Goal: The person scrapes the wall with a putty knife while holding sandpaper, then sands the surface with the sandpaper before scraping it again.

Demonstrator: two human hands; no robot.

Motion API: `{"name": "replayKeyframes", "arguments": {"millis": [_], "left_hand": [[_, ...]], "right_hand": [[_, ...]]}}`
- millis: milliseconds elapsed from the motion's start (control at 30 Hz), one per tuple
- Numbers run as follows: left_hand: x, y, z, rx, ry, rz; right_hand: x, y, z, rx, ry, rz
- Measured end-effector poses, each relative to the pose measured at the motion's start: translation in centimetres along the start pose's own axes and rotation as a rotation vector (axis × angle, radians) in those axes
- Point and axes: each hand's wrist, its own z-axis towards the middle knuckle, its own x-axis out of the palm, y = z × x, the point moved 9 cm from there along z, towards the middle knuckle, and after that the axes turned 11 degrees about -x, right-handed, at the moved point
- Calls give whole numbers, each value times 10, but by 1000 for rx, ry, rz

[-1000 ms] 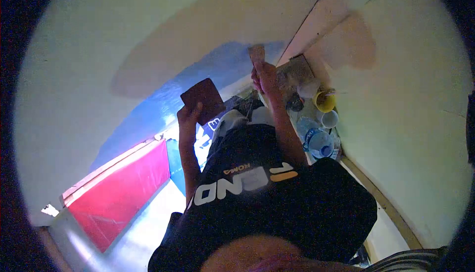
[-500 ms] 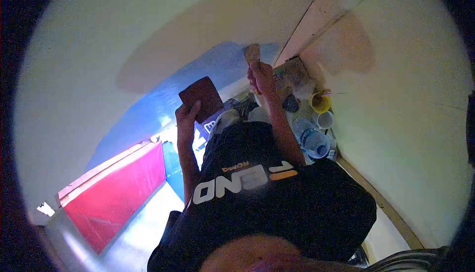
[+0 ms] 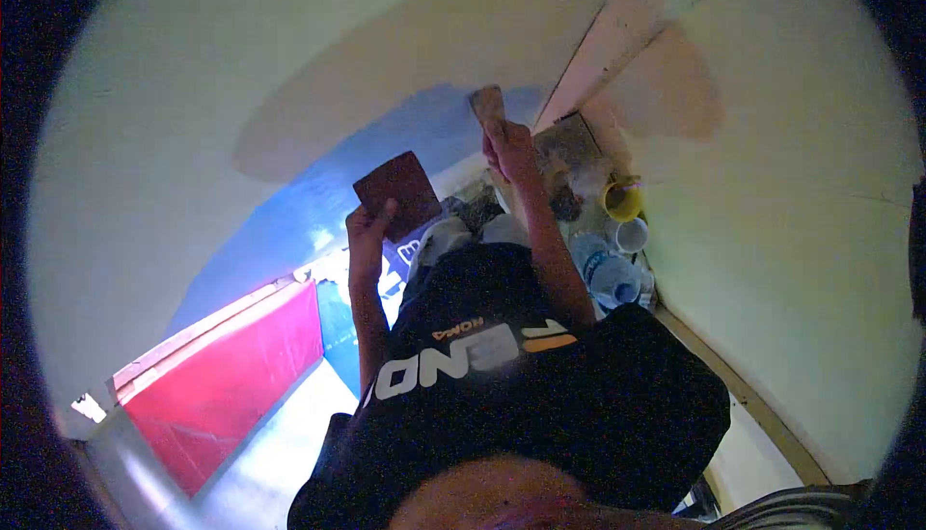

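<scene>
A flat, dark reddish-brown square [image 3: 400, 192] is gripped at its lower left corner by my left hand [image 3: 367, 231], the thumb lying on its face. My right hand [image 3: 511, 152] is closed round the handle of a scraper-like tool with a flat, light brown blade [image 3: 488, 103]. The blade points up and slightly left, close in front of the blue lower part of the wall [image 3: 424, 120]. I cannot tell whether it touches the wall. The square and the tool are apart.
Right of my right arm are a yellow container [image 3: 623, 202], a white cup [image 3: 632, 235] and a large clear plastic bottle [image 3: 612, 277]. A dusty board or box [image 3: 569, 144] lies near the wall corner. A red panel [image 3: 227, 380] stands at the lower left.
The square and my left hand have shifted slightly right. The tool's blade has moved slightly left and tilts more that way. Both hands keep their holds.
</scene>
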Motion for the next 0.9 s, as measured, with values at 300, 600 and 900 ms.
{"name": "replayKeyframes", "arguments": {"millis": [300,600,900], "left_hand": [[0,-7,6,70,-4,31],[2,-8,11,73,16,7],[-3,-8,13,82,20,172]], "right_hand": [[6,17,2,-64,42,11],[13,20,16,-170,57,-3],[6,18,5,-54,55,-35]]}}
